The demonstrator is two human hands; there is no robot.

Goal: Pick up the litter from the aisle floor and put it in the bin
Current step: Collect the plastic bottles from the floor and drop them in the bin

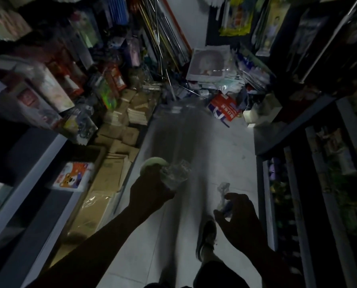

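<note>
Over the pale aisle floor (pixel 225 146), the left hand (pixel 150 192) has its grip clamped on two pieces of litter at once: a crumpled clear plastic cup (pixel 174 173) and, just beside it, a round green-topped thing (pixel 153 163), perhaps a lid or small tub; the dim light leaves that unsure. To its right, the right hand (pixel 239 219) pinches a small crinkled wrapper (pixel 224 194) between thumb and fingers, the wrapper sticking up above the fingertips. Both hands are raised clear of the floor. Below them a sandalled foot (pixel 206 235) stands on the tiles. Flattened cardboard boxes (pixel 111 175) line the floor along the left shelves (pixel 28 163). At the far end of the aisle a heap of packaged goods (pixel 219 80) lies piled against the wall.
</note>
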